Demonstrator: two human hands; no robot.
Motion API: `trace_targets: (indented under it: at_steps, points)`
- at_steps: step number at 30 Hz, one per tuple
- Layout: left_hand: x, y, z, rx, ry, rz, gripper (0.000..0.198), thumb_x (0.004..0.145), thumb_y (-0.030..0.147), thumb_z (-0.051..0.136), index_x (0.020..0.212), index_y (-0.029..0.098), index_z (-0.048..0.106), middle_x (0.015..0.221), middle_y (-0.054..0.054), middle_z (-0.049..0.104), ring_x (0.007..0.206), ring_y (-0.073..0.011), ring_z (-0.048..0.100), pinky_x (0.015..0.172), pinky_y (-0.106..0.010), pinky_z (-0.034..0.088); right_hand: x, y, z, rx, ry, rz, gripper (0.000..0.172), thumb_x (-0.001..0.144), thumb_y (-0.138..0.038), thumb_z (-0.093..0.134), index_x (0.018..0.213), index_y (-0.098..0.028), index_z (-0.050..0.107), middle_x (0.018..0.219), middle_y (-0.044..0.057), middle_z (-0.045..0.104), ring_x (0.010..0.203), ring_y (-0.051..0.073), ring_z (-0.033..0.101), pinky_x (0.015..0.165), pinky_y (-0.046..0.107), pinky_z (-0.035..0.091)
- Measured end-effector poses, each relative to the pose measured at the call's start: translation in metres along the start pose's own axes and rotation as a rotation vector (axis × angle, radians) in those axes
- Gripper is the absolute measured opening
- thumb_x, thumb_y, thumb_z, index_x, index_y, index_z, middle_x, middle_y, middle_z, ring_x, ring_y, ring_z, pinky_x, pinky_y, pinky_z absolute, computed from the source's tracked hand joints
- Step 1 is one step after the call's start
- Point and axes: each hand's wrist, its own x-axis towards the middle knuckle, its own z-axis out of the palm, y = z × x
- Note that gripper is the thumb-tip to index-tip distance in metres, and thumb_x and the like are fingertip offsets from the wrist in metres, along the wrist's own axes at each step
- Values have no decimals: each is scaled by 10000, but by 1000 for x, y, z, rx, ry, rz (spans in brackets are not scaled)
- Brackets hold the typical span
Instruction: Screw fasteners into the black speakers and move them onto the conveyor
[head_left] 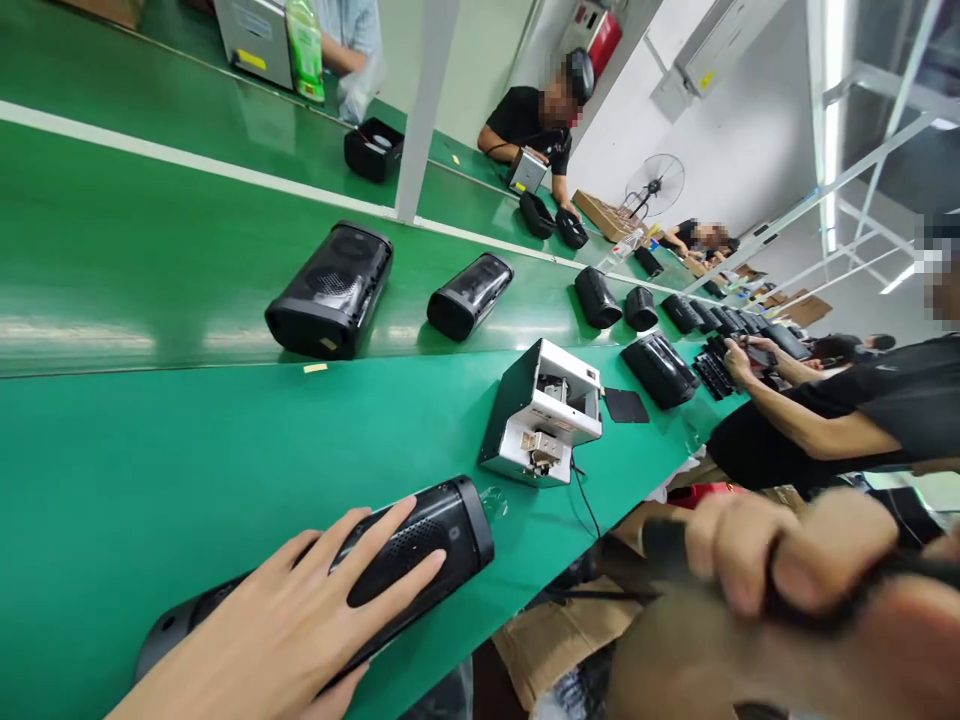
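A black speaker (442,525) lies on its side on the green bench (187,470) near its front edge. My left hand (300,620) rests flat on top of it with the fingers spread. My right hand (772,565) is off the bench at the lower right, blurred and close to the camera. Its fingers are curled around a thin dark strap or cable that I cannot name.
A white and black tape machine (544,415) stands on the bench, its cable hanging over the edge. Several black speakers (334,290) lie along the darker conveyor belt. A person (840,420) works to my right, others across the belt. Cardboard boxes (555,635) sit below.
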Motion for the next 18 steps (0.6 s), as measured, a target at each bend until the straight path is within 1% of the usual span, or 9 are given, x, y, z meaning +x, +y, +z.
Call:
trace_targets:
  at_steps: [1,2,4,5,6,9,12,15,18]
  points:
    - [2,-1,-2,1,3,6,1241,761,112,790,1741,606,211,1838,-66,363,1504,-520,587,1082,-727,610,14,0,6,3,63,-35,335,1012,-382,745,734,-269,598,510,-109,443,329,105,368,395,259,473]
    - [4,-2,-5,-4,5,19,1232,763,106,787,1739,604,225,1830,-68,380,1501,-516,592,1083,-724,613,25,2,13,5,131,-63,293,993,-327,763,751,-252,615,551,-106,477,353,92,406,406,240,475]
    - [8,-5,-13,-30,8,55,1183,797,102,758,1741,596,244,1822,-53,395,1502,-489,602,1094,-689,626,42,13,26,6,232,-99,128,956,-243,805,937,-254,679,608,-120,534,379,83,451,412,218,466]
    - [11,-6,-17,-45,14,74,1151,819,105,737,1742,592,251,1821,-42,398,1500,-475,609,1092,-667,636,46,20,32,0,257,-100,181,939,-218,827,1028,-261,676,625,-130,555,382,84,458,409,217,463]
    - [12,-8,-21,-60,22,88,1120,842,110,716,1743,588,255,1819,-31,399,1499,-463,614,1088,-647,645,48,28,36,-13,263,-91,227,941,-210,829,1078,-262,656,633,-134,565,387,89,470,414,224,466]
    - [16,-11,-29,-89,64,89,1001,928,191,707,1745,576,276,1811,-8,409,1502,-450,616,1080,-617,658,45,51,43,-63,211,-52,219,976,-212,797,1048,-248,594,648,-130,571,418,91,507,451,243,471]
    - [16,-12,-26,-115,110,62,871,1010,353,719,1753,532,302,1818,-30,387,1509,-446,611,1092,-599,658,39,62,43,-70,184,-15,267,985,-177,766,1160,-258,582,648,-144,565,431,88,508,482,244,477]
    - [16,-11,-15,-112,123,39,850,1018,326,719,1752,510,330,1820,-38,387,1537,-439,583,1129,-611,630,34,56,40,-29,182,55,312,950,-186,791,1179,-264,592,642,-150,546,404,80,487,453,229,464]
    - [18,-8,-6,-118,111,17,899,1002,281,727,1758,516,302,1828,-24,381,1559,-433,559,1146,-621,609,20,31,33,25,154,163,364,905,-203,846,1183,-271,622,634,-147,539,370,77,447,403,211,442]
